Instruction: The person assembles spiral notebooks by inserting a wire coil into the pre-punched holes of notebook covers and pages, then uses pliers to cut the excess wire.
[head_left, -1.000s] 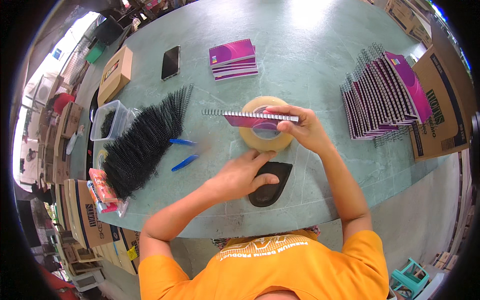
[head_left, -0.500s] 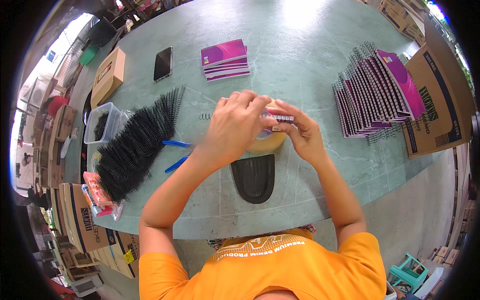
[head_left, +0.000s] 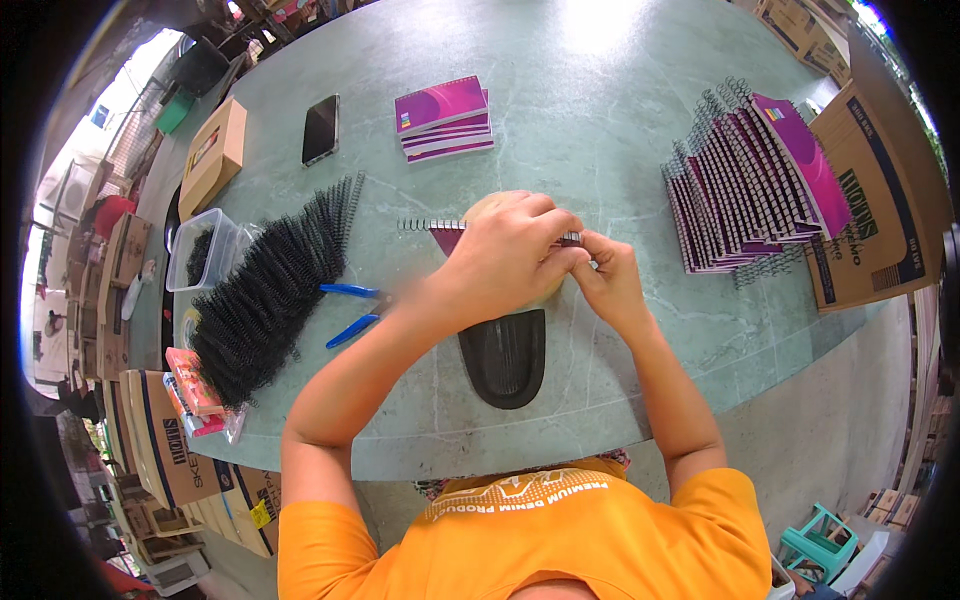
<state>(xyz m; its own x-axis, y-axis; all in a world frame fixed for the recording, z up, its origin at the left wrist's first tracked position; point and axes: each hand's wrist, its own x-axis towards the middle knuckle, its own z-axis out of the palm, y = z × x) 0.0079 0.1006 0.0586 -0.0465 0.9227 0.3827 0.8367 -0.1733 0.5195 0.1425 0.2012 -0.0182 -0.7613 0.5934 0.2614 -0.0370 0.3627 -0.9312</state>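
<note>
A small purple spiral notebook (head_left: 447,240) lies mostly hidden under my left hand (head_left: 512,250), which is closed over it. A black spiral coil (head_left: 414,225) runs along its far edge and sticks out past the left end. At the right end of that edge, the fingertips of my right hand (head_left: 612,278) are pinched together; exactly what lies between them is hidden. A pale yellow rounded object (head_left: 488,207) shows partly behind my left hand. Just nearer to me rests a black U-shaped pad (head_left: 503,362). Blue-handled pliers (head_left: 352,312) lie spread to the left of my left wrist.
A heap of black coils (head_left: 275,290) and a clear plastic tub (head_left: 208,250) occupy the left. Farther back are a phone (head_left: 321,130) and stacked purple notebooks (head_left: 445,120). Many coil-threaded notebooks (head_left: 745,190) lean near a cardboard box (head_left: 875,200) at the right.
My left hand has shifted right and nearer, uncovering the notebook's left corner. My right hand has come in from above the bound edge to pinch at its right end.
</note>
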